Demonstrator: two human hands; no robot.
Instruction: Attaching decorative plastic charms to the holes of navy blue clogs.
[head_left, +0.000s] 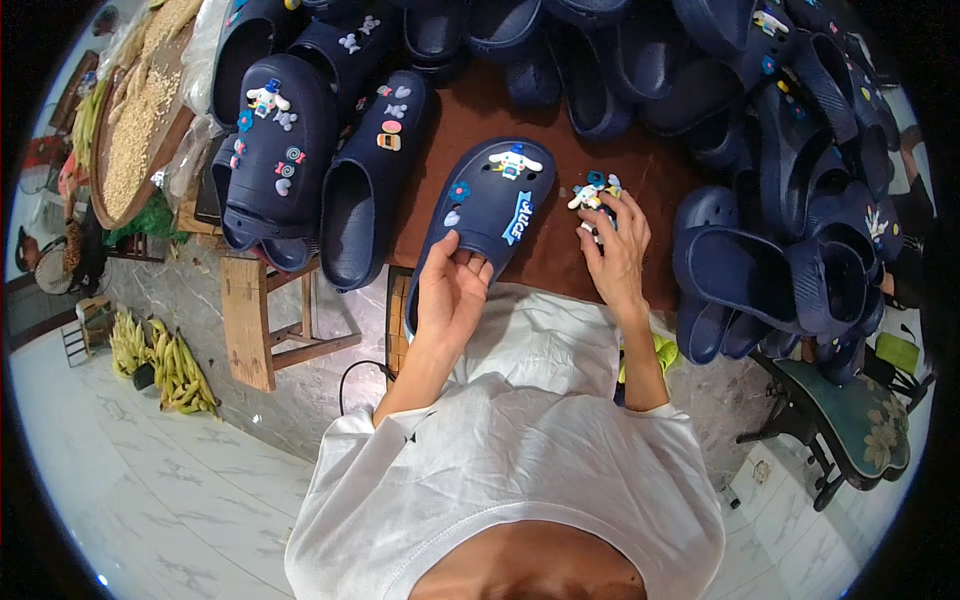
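Observation:
My left hand (452,300) grips a dark blue clog (482,200), with its fingers inside the foot opening and the thumb on top. The clog's toe points away from me on the brown tabletop. Fixed to it are a white long-eared character charm (515,162), a blue flower, a pale heart and a blue lettered strip; some holes stay bare. Just right of the clog, my right hand (622,245) has its curled fingers closed around part of a small heap of colourful shoe charms (590,195). The fingers partly hide which charm they pinch.
Decorated blue clogs (277,140) stand at the left of the brown table (455,110). More clogs (745,270) pile up at the back and right. A wooden stool (250,320), bananas (182,370) and a tray of pale grains (105,185) lie left; a green-topped chair (835,410) stands right.

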